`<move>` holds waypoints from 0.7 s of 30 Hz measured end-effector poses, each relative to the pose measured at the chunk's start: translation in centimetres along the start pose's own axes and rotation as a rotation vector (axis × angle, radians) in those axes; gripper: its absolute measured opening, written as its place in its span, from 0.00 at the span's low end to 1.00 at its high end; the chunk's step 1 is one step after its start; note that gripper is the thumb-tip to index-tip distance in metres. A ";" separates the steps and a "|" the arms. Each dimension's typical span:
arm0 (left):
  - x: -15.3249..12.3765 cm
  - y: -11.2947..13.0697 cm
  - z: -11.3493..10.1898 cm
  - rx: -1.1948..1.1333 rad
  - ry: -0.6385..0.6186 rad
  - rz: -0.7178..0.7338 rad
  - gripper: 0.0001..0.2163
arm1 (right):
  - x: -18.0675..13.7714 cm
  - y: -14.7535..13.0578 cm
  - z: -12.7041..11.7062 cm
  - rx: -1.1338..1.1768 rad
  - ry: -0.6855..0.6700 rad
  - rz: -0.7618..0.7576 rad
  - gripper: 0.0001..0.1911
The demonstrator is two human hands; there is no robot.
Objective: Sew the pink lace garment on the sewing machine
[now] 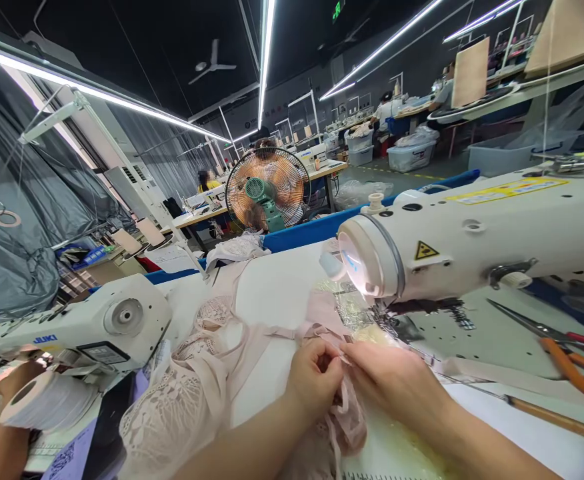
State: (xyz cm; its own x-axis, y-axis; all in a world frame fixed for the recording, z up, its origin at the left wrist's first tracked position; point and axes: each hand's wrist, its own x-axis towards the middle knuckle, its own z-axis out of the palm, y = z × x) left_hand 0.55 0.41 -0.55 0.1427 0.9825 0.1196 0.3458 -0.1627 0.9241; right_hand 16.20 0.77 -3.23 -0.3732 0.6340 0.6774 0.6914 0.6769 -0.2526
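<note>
A pale pink lace bra [345, 420] hangs bunched between my two hands, in front of the needle area of a white sewing machine [447, 233]. My left hand [317, 373] pinches its fabric, thumb and forefinger pressed together. Right beside it, my right hand [397, 377] closes its fingers on the edge of the same piece, fingertips nearly meeting those of the left. The fingers partly hide the gripped part. More pink lace garments [177, 393] lie in a heap to the left of my left forearm.
Scissors [547, 330] with red and orange handles and a wooden-handled tool [547, 413] lie at the right. A second sewing machine [122, 320], a white thread cone [49, 400] and a co-worker's hands [15, 393] are at the left. A fan [267, 190] stands beyond the table.
</note>
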 end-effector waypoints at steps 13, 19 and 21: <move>0.4 0.7 0.2 -0.259 -0.166 -0.141 0.03 | 0.8 0.7 1.0 0.190 -0.135 0.354 0.11; 0.5 1.2 -0.9 -0.153 -0.154 -0.071 0.06 | 1.4 1.4 0.7 0.217 -0.131 0.388 0.12; 0.8 1.3 -1.4 -0.127 -0.095 -0.024 0.09 | 1.6 0.7 0.5 0.212 -0.154 0.306 0.09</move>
State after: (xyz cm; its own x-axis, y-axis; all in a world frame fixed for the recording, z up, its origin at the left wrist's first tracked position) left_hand -0.20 1.09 1.25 0.2249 0.9721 0.0673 0.2307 -0.1202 0.9656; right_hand 15.80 2.47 -2.64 -0.2690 0.8560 0.4414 0.6482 0.4999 -0.5744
